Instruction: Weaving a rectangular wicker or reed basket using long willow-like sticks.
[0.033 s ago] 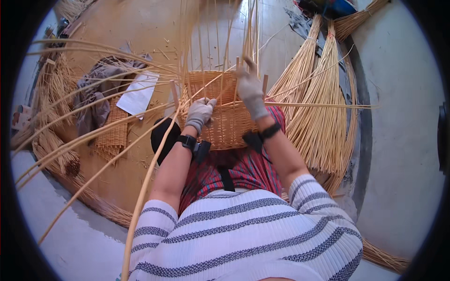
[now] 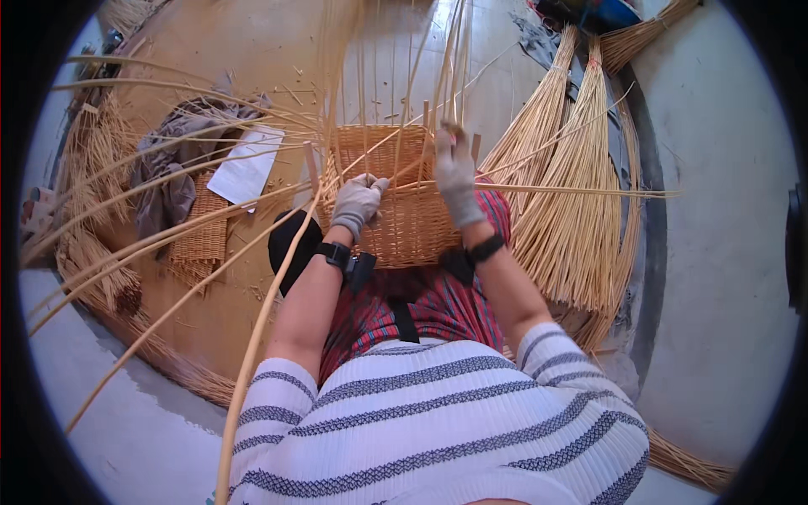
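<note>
A partly woven wicker basket [image 2: 408, 231] rests against my lap, with tall pale rods rising from its far side. My left hand [image 2: 358, 202], in a grey-white glove, is closed at the basket's near rim, pinching a thin wicker strand. To the right, my gloved right hand [image 2: 456, 175] is raised beside the basket, fingers pointing up and somewhat apart, tips blurred. Nothing shows in its grip. A long rod [image 2: 581, 191] runs out to the right from behind that hand. Several long rods [image 2: 172, 240] fan out leftward from the basket's left corner.
Large bundles of pale rods [image 2: 572, 185] lie at the right. On the floor at left are a white sheet [image 2: 246, 168], a grey cloth [image 2: 164, 181] and a flat woven wicker panel [image 2: 200, 223]. More rod bundles [image 2: 97, 160] lie along the left edge.
My right hand has shifted slightly right and down, away from the upright rods. The left hand stays at the rim.
</note>
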The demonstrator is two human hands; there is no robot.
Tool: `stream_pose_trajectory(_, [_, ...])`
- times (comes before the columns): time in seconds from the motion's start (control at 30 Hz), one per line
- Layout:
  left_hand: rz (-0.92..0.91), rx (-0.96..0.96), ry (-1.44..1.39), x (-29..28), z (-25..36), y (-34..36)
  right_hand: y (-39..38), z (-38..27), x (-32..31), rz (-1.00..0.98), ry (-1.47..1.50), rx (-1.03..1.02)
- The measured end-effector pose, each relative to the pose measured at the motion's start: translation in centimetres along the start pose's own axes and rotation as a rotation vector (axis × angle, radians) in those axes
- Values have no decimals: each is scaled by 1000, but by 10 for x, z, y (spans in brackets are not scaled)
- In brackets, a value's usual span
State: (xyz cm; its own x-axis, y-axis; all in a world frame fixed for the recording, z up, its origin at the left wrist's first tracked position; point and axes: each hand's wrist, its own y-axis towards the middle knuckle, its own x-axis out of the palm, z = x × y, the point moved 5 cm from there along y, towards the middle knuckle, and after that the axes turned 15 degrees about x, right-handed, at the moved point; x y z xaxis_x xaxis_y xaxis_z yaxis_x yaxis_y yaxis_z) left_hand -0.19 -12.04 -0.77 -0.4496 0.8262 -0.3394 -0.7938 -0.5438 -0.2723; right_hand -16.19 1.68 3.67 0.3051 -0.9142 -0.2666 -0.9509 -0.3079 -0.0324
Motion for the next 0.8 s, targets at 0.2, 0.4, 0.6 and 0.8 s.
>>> stream_pose_trajectory(0.2, [176,56,-416,9,21,-11,-64,76,-33,-132,596,391])
stream_pose_trajectory(0.4, [315,-49,-272,20,13,5,-99,45,-38,-145,604,383])
stream_pose_trajectory(0.6, [332,50,-527,10,11,-4,-47,31,-95,45,566,253])
stream_pose_trajectory(0.8, [183,445,-143,33,68,-5,-19,68,-138,-6,722,402])
